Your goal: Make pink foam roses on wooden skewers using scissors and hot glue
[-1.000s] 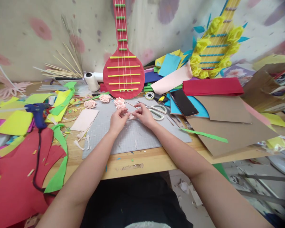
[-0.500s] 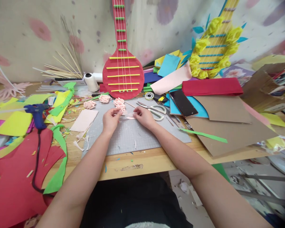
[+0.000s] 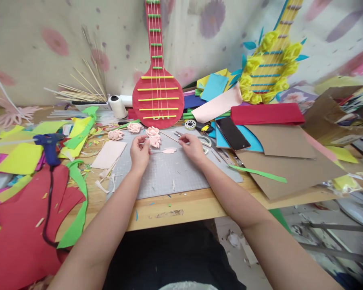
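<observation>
My left hand point(image 3: 140, 153) is closed at the left part of the grey cutting mat point(image 3: 157, 181), its fingertips pinching the edge of a pink paper rose point(image 3: 155, 140). Another pink paper rose point(image 3: 153, 131) sits just behind it. A pale pink paper petal point(image 3: 169, 150) lies between my hands. My right hand point(image 3: 192, 147) is pinched closed farther right; whatever is between its fingertips is too small to make out. A thin stick point(image 3: 168, 137) runs from the rear rose toward that hand. Scissors point(image 3: 205, 141) lie partly hidden behind my right hand.
A red paper lute point(image 3: 157, 100) leans on the wall. Left are a blue glue gun point(image 3: 50, 147), pink paper point(image 3: 109, 154) and coloured scraps. A phone point(image 3: 232, 133), brown cardboard point(image 3: 290, 169) and a green strip point(image 3: 257, 173) lie right.
My hands have moved apart, the left one leftward and the right one rightward. The front rose and the petal between them show more fully. The view has shifted slightly.
</observation>
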The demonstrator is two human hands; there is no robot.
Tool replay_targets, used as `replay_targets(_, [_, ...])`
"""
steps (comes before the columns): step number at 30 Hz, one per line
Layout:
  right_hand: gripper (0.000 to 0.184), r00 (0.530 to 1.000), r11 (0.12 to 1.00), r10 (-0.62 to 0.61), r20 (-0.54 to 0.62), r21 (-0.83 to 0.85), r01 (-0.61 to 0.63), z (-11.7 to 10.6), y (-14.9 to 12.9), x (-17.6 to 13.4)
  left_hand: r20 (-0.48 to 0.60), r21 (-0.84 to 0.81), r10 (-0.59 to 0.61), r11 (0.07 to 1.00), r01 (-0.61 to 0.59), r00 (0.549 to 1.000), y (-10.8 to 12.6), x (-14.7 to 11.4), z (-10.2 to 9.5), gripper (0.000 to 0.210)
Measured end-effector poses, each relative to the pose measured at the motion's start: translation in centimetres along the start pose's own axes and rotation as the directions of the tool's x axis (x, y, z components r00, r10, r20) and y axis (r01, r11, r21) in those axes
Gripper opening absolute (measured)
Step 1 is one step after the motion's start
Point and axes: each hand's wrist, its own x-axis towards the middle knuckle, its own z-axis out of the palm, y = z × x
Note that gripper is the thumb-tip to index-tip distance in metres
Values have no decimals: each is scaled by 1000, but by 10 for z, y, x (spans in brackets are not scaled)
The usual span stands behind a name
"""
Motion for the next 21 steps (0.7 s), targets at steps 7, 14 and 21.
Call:
replay_targets(7, [13, 985, 990, 124, -121, -56, -132, -29, 13, 11, -38, -120, -85, 990, 80, 996, 1, 2, -3, 23])
replay_targets(14, [12, 994, 992, 101, -48, -68, -104, -29, 4, 17, -34, -223, -82, 972, 73, 996, 2, 1, -3, 23])
replay_targets(21, [11, 996, 994, -70, 62, 91, 64, -5, -19, 19, -11, 144, 21, 989, -20, 1000, 1, 1, -10, 26])
